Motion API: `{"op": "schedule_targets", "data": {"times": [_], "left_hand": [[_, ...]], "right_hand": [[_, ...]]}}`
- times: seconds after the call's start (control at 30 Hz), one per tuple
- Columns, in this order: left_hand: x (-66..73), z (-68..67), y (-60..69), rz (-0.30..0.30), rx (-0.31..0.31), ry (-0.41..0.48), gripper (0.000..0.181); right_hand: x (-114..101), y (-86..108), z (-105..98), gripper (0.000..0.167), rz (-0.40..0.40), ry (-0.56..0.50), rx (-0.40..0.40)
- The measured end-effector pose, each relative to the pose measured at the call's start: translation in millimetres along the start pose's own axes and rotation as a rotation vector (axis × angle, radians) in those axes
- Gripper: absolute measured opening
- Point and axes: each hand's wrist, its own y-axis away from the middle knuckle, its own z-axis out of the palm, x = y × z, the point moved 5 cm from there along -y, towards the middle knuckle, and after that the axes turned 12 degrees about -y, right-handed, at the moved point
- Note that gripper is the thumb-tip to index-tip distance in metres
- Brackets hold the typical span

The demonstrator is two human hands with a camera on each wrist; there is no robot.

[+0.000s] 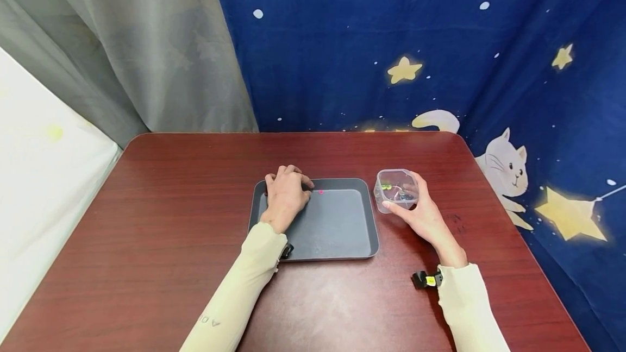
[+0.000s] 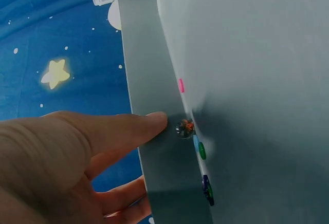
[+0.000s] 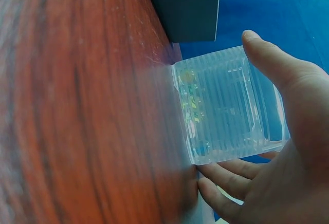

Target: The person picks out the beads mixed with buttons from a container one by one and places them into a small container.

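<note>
My left hand [image 1: 286, 194] is at the far left of the grey tray [image 1: 337, 227]. In the left wrist view its thumb [image 2: 151, 124] lies over the inner side of the tray wall, with the other fingers behind that wall. A pink bead [image 2: 181, 85], a clear round bead with orange inside [image 2: 185, 128], a green bead [image 2: 202, 151] and a dark bead [image 2: 207, 189] lie along the wall's foot. My right hand [image 1: 425, 213] grips a clear plastic box [image 1: 397, 192] right of the tray, thumb and fingers on opposite sides. Small coloured pieces [image 3: 190, 103] lie in its bottom.
Under everything is a reddish-brown wooden table [image 1: 146, 243]. Behind it hang a grey curtain [image 1: 161, 48] and a blue curtain [image 1: 352, 42] with stars. A black wrist camera [image 1: 426, 280] sits beside the right sleeve.
</note>
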Motion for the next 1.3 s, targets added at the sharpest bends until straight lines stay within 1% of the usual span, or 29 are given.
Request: {"op": "schedule_targets", "data": {"times": [0.13, 0.3, 0.63, 0.73, 0.83, 0.93, 1.13, 1.3], "left_hand": [[-2.2, 2.6, 2.9, -0.008, -0.016, 0.013, 0.015], [-4.5, 4.8, 3.8, 0.016, -0.018, 0.025, 0.019], [-7.6, 5.0, 2.9, 0.071, 0.03, -0.007, 0.035], [-7.6, 5.0, 2.8, 0.092, 0.049, -0.017, 0.032], [-7.7, 5.1, 2.7, 0.12, 0.08, -0.026, 0.028], [-8.2, 5.6, 2.0, 0.138, 0.098, -0.027, 0.029], [-10.3, 7.6, -1.4, 0.143, 0.087, -0.024, 0.032], [-12.1, 7.7, -1.6, 0.158, 0.1, -0.015, 0.03]], "right_hand": [[1, 0.6, 0, 0.101, 0.0, -0.004, 0.002], [1, 0.0, -1, 0.102, -0.004, -0.006, -0.003], [0, -0.3, -3, 0.102, -0.015, -0.006, 0.0], [1, -0.1, -3, 0.102, -0.011, -0.007, 0.001], [1, 0.0, -2, 0.102, -0.01, -0.006, 0.002], [0, 0.3, -2, 0.102, -0.012, -0.009, 0.005], [-2, 0.6, -2, 0.101, -0.01, -0.013, 0.002], [-1, 0.1, -1, 0.101, -0.015, -0.004, 0.006]]}}
